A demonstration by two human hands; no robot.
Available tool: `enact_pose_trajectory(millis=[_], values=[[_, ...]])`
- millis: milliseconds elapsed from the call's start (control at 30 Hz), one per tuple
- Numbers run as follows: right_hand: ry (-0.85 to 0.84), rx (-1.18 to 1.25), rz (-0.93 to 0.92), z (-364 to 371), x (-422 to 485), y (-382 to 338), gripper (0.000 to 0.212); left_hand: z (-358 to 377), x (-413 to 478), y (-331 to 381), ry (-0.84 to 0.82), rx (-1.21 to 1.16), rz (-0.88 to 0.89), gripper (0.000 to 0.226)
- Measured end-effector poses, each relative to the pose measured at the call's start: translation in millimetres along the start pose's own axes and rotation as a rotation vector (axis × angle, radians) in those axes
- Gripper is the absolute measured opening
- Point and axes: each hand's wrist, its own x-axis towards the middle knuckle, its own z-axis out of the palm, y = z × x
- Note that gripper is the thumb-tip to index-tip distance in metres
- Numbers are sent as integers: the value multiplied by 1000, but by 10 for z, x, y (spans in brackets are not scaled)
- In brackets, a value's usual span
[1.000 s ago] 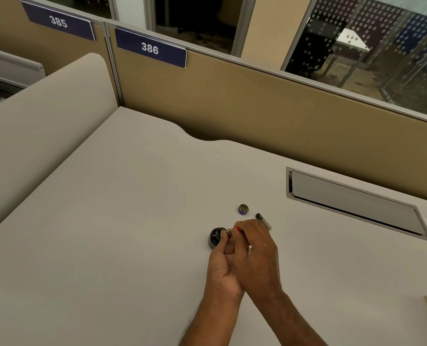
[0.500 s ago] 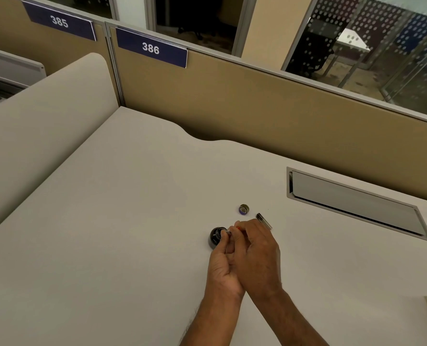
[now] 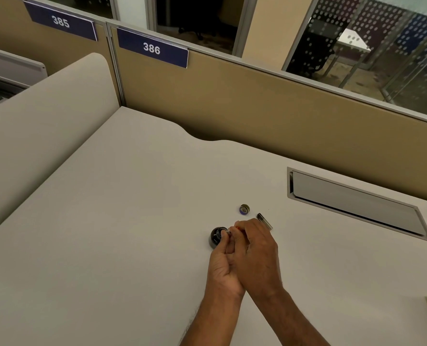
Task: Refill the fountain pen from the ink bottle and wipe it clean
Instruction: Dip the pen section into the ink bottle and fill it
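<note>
Hands [image 3: 242,255] unmoved; pen [image 3: 229,231] over ink bottle [image 3: 216,237].

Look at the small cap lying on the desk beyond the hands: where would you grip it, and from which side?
Grip the cap across its round side wall, coming straight down from above. It appears to sit open end up and stands clear of the pen barrel and both hands, so finger and thumb can likely close on opposite sides of the ring unhindered.
</note>
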Motion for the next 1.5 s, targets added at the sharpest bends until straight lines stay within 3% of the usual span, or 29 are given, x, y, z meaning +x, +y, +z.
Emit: enact_pose_trajectory(millis=[300,367,500,700,833,1000,1200,1500], values=[[23,-48,6,-33,13,-46,11,-32,40,-1,-45,-45,-41,42],[13,-40,12,-37,-3,-35,4,-53,62,6,-34,-38,-47,48],[-15,-14,24,-20,-19,11,17,-102,105,16,44,20,-22,59],[-7,41,15,-29,-39,31,17,-109,108,-3,64,23,19,59],[-9,79,37,-45,-46,47,17,-116,112,-18,40,-2,44,54],[-6,78,75,-49,-39,56,14,-20,19,-38,-61,-41,18,28],[-11,54,43,-83,-37,11,14,-30,27,-38,-53,-33,-12,33],[-2,58,22,-46,-31,26,15,-134,132,12,33,8,13,64]])
